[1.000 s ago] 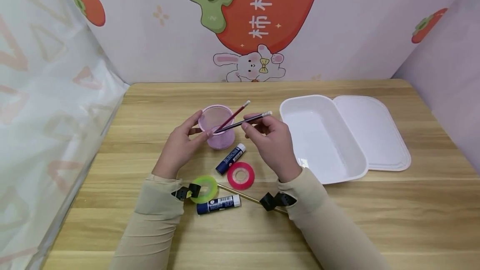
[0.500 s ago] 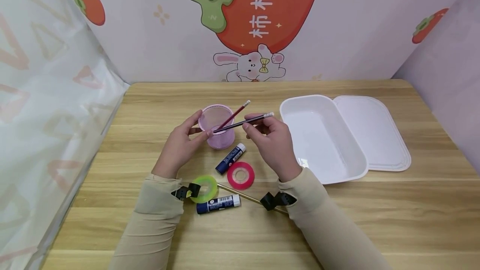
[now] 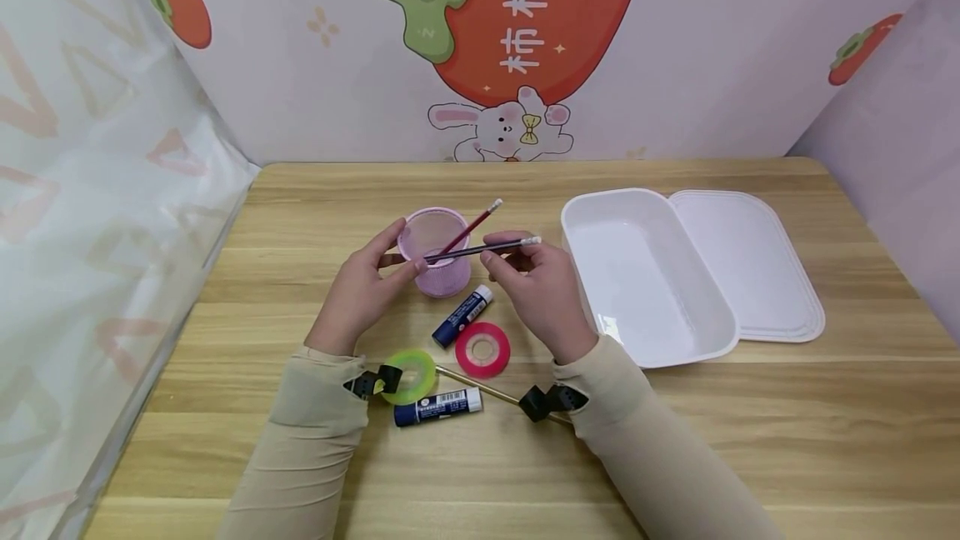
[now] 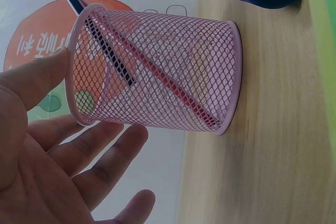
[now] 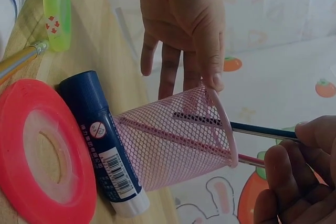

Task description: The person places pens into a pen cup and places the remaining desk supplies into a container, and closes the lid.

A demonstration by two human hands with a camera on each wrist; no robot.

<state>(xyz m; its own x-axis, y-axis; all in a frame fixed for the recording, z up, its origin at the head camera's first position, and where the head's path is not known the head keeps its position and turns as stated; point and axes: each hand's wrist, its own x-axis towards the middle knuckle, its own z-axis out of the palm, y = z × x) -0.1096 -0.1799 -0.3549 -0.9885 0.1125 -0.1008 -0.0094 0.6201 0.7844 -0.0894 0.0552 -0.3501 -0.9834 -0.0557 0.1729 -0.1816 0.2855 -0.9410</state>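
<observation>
A pink mesh pen cup (image 3: 442, 277) stands on the table, its rim held between the thumb and fingers of my left hand (image 3: 363, 294). Inside it leans a red pencil (image 3: 472, 227), eraser end up; its lower end reaches the cup's base in the left wrist view. My right hand (image 3: 543, 286) pinches a dark pencil (image 3: 480, 249) near its white eraser end. Through the mesh in the left wrist view, the lower part of this dark pencil (image 4: 110, 51) shows inside the cup, with its tip well above the base.
In front of the cup lie a glue stick (image 3: 462, 317), a red tape roll (image 3: 482, 350), a green tape roll (image 3: 415, 377), a gold-coloured pencil (image 3: 480, 387) and another glue stick (image 3: 438, 408). At right, a white tub (image 3: 645, 290) overlaps its lid (image 3: 757, 265).
The dark pencil has tipped flatter, its eraser end sinking slightly as my right hand shifts. My left hand, the cup and the red pencil stay put.
</observation>
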